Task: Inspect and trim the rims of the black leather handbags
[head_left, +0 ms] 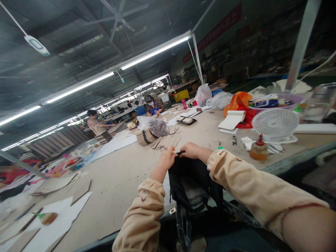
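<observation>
My left hand (167,159) pinches the top edge of a black fabric piece (180,185) between thumb and fingers. Close beside it, my right hand (191,150) grips the same edge, fingers curled down over it. The black piece hangs from both hands at the front rim of the worktable (118,189), folded and open toward me, with a greyish inside showing. A dark strap-like part dangles below; its lower end is lost in shadow. Whether it is a finished bag, I cannot tell.
On the right stand a white fan (275,123), a glue bottle with a red tip (258,149) and a purple basket (291,99). A bundle of brown pieces (146,137) lies ahead. Another glue bottle (48,218) rests on paper at left. Two co-workers are across the table.
</observation>
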Tool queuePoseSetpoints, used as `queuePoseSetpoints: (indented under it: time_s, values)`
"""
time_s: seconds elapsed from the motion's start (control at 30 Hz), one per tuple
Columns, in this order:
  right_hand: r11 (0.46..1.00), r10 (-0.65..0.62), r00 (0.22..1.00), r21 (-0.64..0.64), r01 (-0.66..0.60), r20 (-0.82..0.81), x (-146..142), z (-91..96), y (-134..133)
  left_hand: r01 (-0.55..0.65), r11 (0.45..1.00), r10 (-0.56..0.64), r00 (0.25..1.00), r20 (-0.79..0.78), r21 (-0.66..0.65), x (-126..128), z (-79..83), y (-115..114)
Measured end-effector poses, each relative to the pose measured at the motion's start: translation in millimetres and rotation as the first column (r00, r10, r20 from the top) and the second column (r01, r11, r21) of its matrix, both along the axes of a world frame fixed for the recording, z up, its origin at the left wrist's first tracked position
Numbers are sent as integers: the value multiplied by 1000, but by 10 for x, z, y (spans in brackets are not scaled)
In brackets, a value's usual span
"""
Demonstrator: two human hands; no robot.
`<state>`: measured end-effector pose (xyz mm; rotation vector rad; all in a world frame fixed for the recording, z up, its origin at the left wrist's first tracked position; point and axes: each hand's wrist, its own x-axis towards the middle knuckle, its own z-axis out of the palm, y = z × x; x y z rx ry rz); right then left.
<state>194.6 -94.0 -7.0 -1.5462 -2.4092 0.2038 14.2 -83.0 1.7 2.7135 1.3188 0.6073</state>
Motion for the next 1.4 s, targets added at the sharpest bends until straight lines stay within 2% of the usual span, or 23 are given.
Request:
queuePoseSetpoints:
  time_s: [0.13, 0.37, 0.47, 0.6, 0.7, 0.83, 1.07, 1.23, 1.3, 1.4]
  values:
    - [1000, -2, 1000, -4, 2, -8, -12, 0, 1, 22, 1000, -22, 999, 29, -8, -18, -19, 22]
    - [1000, 2, 1000, -15, -2, -22, -31, -6, 33, -32, 999, 31, 998, 60, 20, 9, -58, 72]
    - [1000, 2, 1000, -14, -3, -25, -34, -4, 50, -32, 997, 40, 993, 113, -71, -29, -67, 99]
    - [1000, 14, 999, -16, -15, -41, -20, -22, 63, 71, 954, -12, 980, 200, -292, -127, -88, 124]
    - [1000, 23, 998, -19, -24, -51, -13, -33, 64, 111, 941, -45, 978, 206, -321, -153, -104, 132]
    - [999, 33, 998, -17, -34, -50, -17, -20, 52, 34, 958, 9, 989, 147, -286, -104, -114, 144]
    - [1000, 11, 1000, -19, -11, -29, -25, -9, 44, -35, 972, 70, 987, 145, -232, -59, -125, 133]
    - [999, -36, 999, 10, 36, 11, -54, 5, 39, -178, 970, 196, 976, 98, -168, 6, -138, 129]
    - [999, -53, 998, 14, 53, 27, -68, 18, 30, -219, 959, 241, 965, 107, -182, 22, -150, 140]
    - [998, -60, 997, 7, 60, 42, -75, 36, 19, -186, 949, 230, 960, 158, -253, -17, -180, 157]
